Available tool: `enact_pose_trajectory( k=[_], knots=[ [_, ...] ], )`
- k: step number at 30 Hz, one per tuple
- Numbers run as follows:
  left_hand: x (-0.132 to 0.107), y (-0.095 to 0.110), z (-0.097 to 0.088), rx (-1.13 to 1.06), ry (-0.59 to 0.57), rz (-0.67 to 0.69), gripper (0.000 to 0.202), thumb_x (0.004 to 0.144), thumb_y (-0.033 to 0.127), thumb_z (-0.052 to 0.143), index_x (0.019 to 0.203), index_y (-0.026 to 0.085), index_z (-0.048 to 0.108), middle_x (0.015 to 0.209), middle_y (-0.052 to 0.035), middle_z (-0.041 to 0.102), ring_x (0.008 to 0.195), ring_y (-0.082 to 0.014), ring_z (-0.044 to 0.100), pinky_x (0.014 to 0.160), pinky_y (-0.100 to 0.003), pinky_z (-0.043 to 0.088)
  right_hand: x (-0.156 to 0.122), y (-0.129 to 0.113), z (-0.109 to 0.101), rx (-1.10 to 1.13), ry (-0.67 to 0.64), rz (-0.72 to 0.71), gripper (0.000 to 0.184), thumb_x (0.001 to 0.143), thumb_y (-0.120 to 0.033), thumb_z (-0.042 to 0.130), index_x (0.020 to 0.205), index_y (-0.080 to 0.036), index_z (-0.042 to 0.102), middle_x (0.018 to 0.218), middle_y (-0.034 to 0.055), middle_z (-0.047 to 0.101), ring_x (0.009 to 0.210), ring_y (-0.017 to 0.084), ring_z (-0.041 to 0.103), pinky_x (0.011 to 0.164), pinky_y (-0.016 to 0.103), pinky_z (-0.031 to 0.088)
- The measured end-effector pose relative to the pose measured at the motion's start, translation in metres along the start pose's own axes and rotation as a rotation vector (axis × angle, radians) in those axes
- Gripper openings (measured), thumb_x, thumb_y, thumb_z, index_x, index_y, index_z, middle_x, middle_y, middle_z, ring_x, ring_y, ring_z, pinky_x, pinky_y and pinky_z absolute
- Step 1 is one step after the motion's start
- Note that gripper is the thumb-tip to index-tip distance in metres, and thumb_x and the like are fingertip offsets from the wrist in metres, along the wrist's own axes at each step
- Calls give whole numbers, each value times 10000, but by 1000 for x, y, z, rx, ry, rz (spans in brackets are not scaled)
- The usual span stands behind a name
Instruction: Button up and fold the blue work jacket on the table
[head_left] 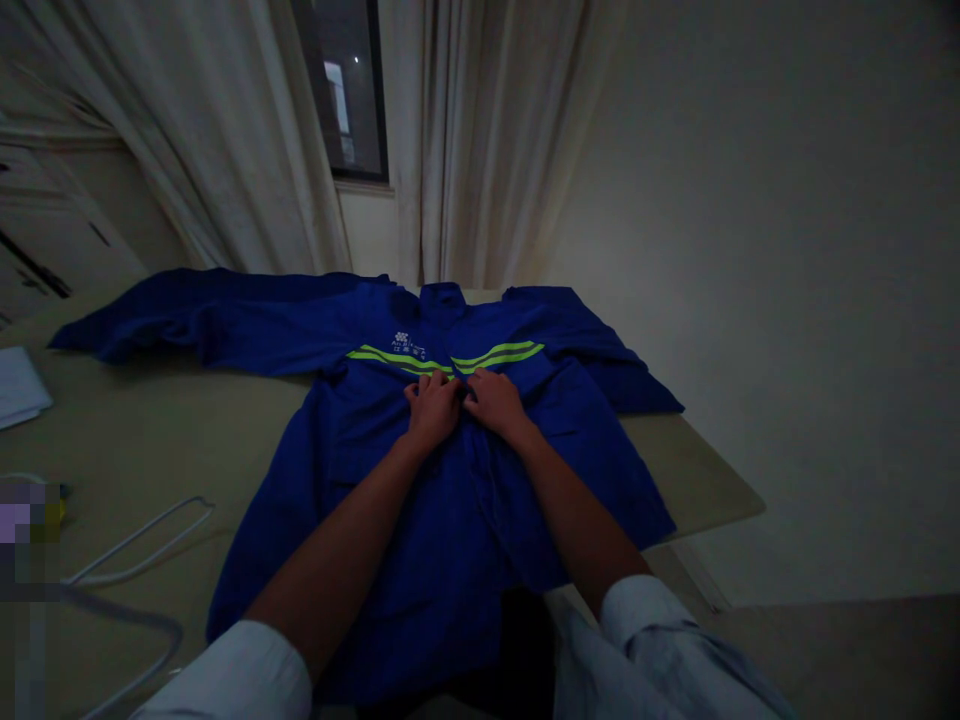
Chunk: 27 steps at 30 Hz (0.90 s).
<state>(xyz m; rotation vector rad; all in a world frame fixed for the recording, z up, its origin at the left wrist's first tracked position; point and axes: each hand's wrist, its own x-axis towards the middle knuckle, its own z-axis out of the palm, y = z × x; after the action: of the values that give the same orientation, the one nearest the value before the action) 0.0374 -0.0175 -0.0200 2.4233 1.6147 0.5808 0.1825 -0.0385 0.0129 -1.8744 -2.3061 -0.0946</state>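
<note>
As the left hand (433, 410) and right hand (495, 403) meet at center frame, both curl, pinching the front edges of the blue work jacket (397, 530), spread flat on the beige table (150, 430).

Royal-blue work jacket (420, 520), two neon-yellow chest stripes (499, 353).
</note>
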Motion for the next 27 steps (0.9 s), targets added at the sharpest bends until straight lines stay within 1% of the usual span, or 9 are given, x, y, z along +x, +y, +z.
enact_pose_trajectory(
  k=[3, 7, 12, 17, 19, 21, 23, 24, 27],
  knots=[
    [4, -4, 1, -61, -13, -28, 335, 1005, 230, 438, 1155, 312, 725, 1274, -99, 619, 1219, -319, 492, 964, -496, 372, 3, 10, 7, 162, 19, -55, 150, 961, -214, 603, 1004, -157, 735, 1068, 87, 702, 976, 203, 649, 850, 283, 462],
    [7, -8, 2, -133, -15, -52, 415, 987, 175, 418, 1193, 335, 740, 1285, -89, 621, 1218, -302, 496, 958, -477, 376, 8, 21, 17, 360, 77, -55, 128, 938, -177, 622, 980, -152, 741, 1025, 58, 714, 973, 176, 643, 886, 262, 460],
    [5, -7, 2, -160, 13, -50, 427, 985, 174, 427, 1177, 338, 771, 1266, -93, 634, 1219, -297, 508, 961, -473, 381, 9, 26, 25, 366, 104, 47, 150, 943, -227, 637, 990, -171, 769, 1015, 53, 749, 961, 176, 661, 887, 259, 458],
    [6, -3, -4, -229, 84, -91, 342, 975, 216, 472, 1115, 300, 773, 1258, -73, 680, 1231, -276, 561, 995, -447, 410, 12, 27, 28, 381, 205, 216, 180, 941, -253, 605, 927, -159, 757, 993, 83, 746, 959, 194, 660, 904, 275, 468],
    [6, -4, -8, -242, 125, -121, 335, 1005, 270, 450, 1169, 273, 742, 1281, -79, 693, 1230, -268, 589, 1007, -428, 433, 14, 30, 26, 489, 284, 271, 198, 936, -243, 575, 950, -151, 749, 1007, 90, 749, 975, 199, 668, 919, 284, 483],
    [5, -9, -11, -188, 190, -145, 383, 1029, 327, 430, 1304, 247, 684, 1369, -106, 673, 1269, -280, 587, 1046, -434, 436, 14, 32, 21, 636, 335, 267, 237, 947, -245, 543, 1017, -149, 747, 1049, 90, 760, 996, 198, 684, 927, 290, 502],
    [3, -16, -12, -70, 239, -132, 472, 1037, 385, 429, 1449, 232, 599, 1520, -131, 586, 1400, -314, 504, 1158, -488, 365, 12, 32, 16, 762, 278, 174, 264, 978, -274, 529, 1058, -161, 754, 1076, 77, 779, 1011, 197, 707, 933, 294, 520],
    [1, -20, -12, -8, 227, -119, 517, 1040, 418, 423, 1502, 233, 559, 1588, -135, 526, 1472, -332, 436, 1216, -532, 293, 10, 30, 14, 794, 219, 115, 268, 993, -297, 535, 1067, -171, 760, 1079, 68, 788, 1012, 197, 718, 936, 298, 527],
    [1, -31, -6, 100, 40, -126, 624, 1052, 531, 338, 1594, 251, 466, 1695, -141, 376, 1587, -389, 258, 1247, -694, 129, 2, 19, 10, 739, 65, -26, 274, 1002, -364, 608, 1157, -199, 764, 1149, 65, 792, 1072, 208, 731, 992, 325, 529]
  ],
)
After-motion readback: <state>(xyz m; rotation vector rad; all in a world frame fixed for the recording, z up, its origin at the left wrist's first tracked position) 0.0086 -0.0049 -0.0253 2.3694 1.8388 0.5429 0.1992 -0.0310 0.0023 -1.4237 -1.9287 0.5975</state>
